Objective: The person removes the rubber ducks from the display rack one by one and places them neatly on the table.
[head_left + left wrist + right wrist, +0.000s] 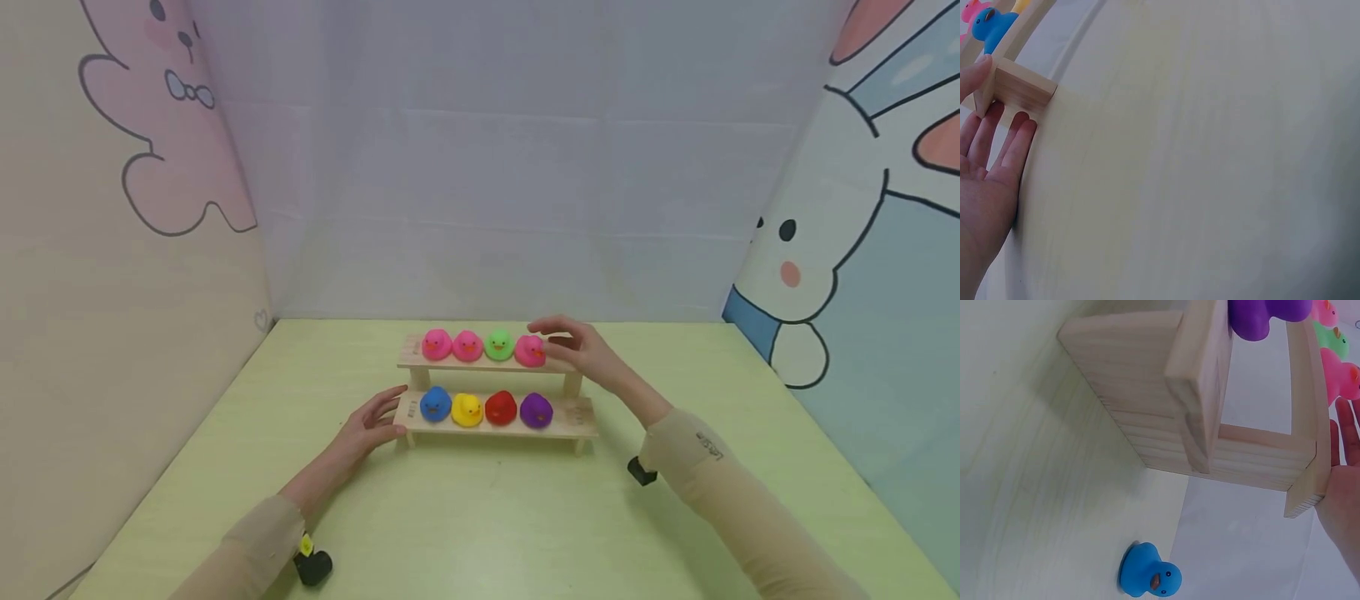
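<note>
Head view: a pale sheet [480, 192] is hanging behind the far edge of the desk [480, 517], and a two-tier wooden stand [573, 385] is standing towards that edge. The left hand [372, 421] is grasping the lower shelf [581, 424] by its left end, thumb at the front left corner. The right hand [585, 350] is hovering at the right end of the upper shelf [409, 359], fingers released and spreading about a pink duck [529, 352]; whether they are touching it, I cannot tell. Leftward along that shelf, a green duck [498, 345], a second pink duck [468, 346] and a third pink duck [437, 344] are sitting. From the lower shelf's left end, a blue duck [436, 405], a yellow duck [467, 410], a red duck [500, 408] and a purple duck [536, 411] are lining up. Another blue duck [1145, 573] is sitting near the desk's far edge, right of the stand.
</note>
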Available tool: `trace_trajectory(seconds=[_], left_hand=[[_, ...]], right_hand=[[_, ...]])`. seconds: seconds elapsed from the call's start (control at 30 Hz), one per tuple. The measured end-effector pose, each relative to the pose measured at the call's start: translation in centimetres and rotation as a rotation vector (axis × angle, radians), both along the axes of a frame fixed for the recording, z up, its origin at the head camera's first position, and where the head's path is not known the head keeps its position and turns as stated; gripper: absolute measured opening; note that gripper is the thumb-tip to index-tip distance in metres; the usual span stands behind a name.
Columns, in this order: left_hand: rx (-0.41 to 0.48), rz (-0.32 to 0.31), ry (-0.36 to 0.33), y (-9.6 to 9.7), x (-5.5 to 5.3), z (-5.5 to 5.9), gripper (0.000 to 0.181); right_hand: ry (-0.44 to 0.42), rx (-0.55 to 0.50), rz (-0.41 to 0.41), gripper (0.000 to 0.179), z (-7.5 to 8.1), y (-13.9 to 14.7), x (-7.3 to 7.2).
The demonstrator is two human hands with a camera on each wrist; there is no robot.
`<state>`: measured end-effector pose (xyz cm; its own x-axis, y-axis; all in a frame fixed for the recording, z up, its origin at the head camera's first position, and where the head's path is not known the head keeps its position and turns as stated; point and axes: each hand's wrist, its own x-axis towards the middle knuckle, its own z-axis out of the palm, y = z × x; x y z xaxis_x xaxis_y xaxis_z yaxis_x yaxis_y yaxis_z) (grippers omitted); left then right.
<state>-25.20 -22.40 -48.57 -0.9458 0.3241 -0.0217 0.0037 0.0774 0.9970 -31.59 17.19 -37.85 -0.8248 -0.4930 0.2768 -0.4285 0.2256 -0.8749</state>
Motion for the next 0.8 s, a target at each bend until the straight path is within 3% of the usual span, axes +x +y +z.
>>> trace_trajectory(seconds=[0.8], left_hand=[[0.0,-0.005,-0.001,-0.13,0.14,-0.07,0.072]], right_hand=[[-0.004,0.072,0.026,0.043,0.05,-0.13,0.12]])
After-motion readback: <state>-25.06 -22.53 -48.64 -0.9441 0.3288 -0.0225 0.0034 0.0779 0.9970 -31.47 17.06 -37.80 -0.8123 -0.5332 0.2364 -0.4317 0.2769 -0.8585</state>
